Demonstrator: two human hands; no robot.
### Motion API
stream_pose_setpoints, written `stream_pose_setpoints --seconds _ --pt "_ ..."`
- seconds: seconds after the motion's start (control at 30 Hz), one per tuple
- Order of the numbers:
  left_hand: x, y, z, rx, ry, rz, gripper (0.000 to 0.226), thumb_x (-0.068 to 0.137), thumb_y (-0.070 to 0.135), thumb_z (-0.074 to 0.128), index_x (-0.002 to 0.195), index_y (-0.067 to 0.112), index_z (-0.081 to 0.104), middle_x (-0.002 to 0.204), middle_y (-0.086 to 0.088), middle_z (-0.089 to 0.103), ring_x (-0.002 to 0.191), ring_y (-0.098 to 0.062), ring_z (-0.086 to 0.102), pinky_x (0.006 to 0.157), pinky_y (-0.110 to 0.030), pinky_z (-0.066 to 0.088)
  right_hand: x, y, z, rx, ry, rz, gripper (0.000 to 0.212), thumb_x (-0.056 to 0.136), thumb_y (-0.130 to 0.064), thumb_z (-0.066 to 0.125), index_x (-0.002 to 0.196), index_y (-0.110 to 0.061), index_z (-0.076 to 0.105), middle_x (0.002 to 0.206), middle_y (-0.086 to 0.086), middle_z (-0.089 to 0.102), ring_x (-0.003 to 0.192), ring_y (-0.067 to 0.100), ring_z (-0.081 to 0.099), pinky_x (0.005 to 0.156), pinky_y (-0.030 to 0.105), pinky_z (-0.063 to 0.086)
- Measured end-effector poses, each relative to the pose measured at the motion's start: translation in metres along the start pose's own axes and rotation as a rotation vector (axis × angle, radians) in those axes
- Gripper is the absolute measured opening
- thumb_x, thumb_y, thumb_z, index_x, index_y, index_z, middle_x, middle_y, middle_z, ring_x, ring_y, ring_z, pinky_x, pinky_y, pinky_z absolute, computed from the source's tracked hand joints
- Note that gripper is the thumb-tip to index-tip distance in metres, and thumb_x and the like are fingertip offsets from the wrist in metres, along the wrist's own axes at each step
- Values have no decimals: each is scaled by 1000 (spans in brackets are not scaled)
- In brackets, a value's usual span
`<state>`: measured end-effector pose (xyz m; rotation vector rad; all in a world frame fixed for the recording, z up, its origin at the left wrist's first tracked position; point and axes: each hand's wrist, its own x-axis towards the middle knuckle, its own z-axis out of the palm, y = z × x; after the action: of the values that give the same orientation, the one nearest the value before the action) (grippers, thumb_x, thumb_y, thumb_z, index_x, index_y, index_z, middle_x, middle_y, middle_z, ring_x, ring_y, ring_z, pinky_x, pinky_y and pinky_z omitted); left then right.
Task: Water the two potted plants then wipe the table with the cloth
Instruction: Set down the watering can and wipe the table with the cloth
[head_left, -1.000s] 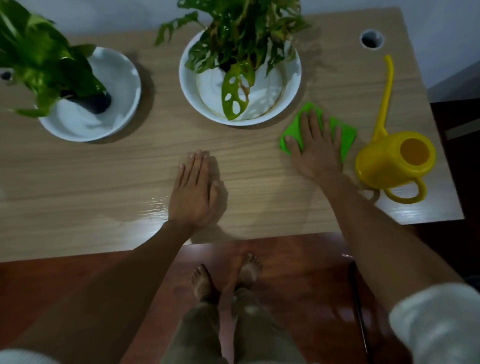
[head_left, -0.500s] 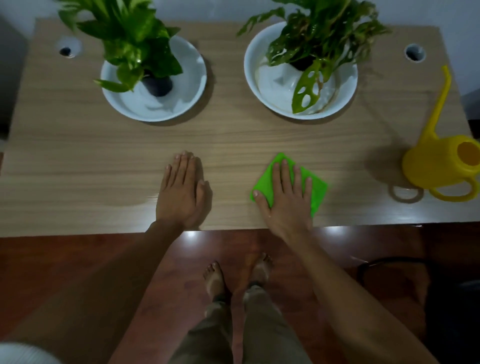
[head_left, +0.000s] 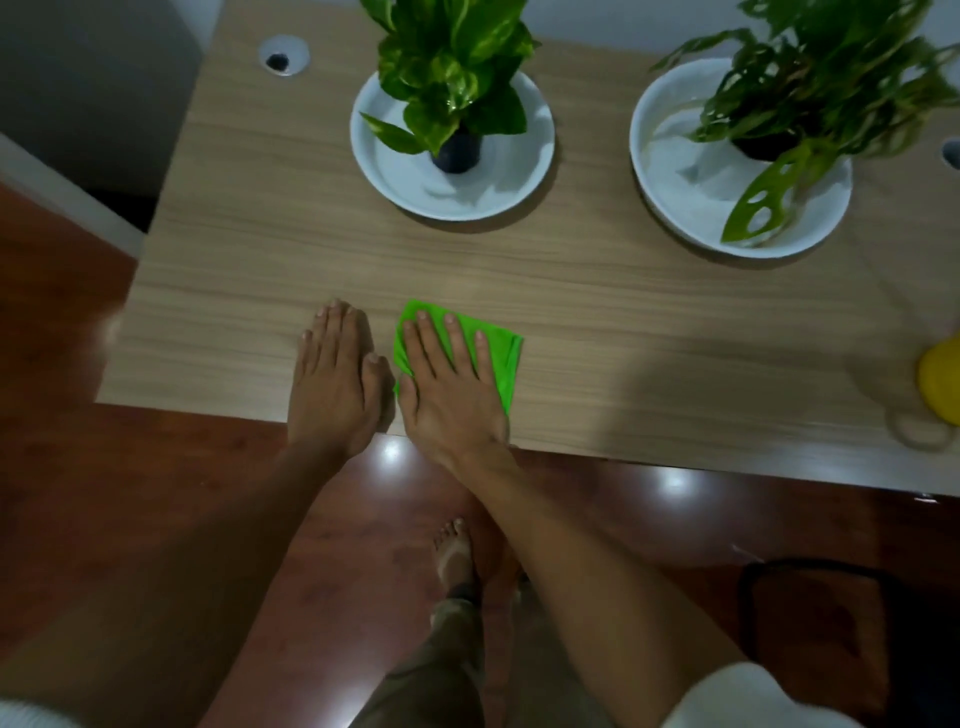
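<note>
A folded bright green cloth (head_left: 498, 358) lies on the wooden table (head_left: 649, 322) near its front edge. My right hand (head_left: 447, 384) presses flat on the cloth, fingers spread. My left hand (head_left: 337, 379) rests flat on the bare table just left of it, almost touching the right hand. Two potted plants stand in white bowls at the back: a broad-leafed plant (head_left: 452, 57) in the left bowl (head_left: 395, 176) and a plant with holed leaves (head_left: 810, 88) in the right bowl (head_left: 670, 208). The yellow watering can (head_left: 943, 384) is cut off at the right edge.
Round cable holes sit in the table's back left corner (head_left: 283, 56) and at the right edge (head_left: 951, 154). The table's left edge is near my left hand. Below are a red-brown floor, my bare feet (head_left: 457, 551) and a dark cable (head_left: 763, 566) at the right.
My right hand has slid the green cloth leftward along the table, from beside the watering can to right beside my left hand. The view has swung left. My left hand stayed put.
</note>
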<state>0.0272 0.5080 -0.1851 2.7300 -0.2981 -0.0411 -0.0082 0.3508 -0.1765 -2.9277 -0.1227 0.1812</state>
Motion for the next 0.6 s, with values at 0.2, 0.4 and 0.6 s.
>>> stream_pose_setpoints --seconds 0.2,0.4,0.6 --pt "-1 -1 -19 -68 23 -75 67 104 36 23 159 -1 31 168 -22 26 158 -34 21 129 -49 14 23 -10 -1 189 29 -207 59 101 -27 31 153 -8 51 162 8 47 153 27 40 129 43 25" --pt "7 24 -45 -329 32 -119 64 103 37 32 157 2 35 165 -18 35 155 -30 29 128 -42 19 20 1 -81 1219 -10 395 35 107 -5 46 131 1 70 127 12 71 110 8 61 81 -6 36" --pt "33 81 -64 -900 -153 -324 51 93 48 63 120 5 73 121 -19 70 100 -19 71 97 -43 57 22 48 -122 1991 -237 766 66 104 -33 31 72 -9 84 79 11 80 69 25 78 63 28 63"
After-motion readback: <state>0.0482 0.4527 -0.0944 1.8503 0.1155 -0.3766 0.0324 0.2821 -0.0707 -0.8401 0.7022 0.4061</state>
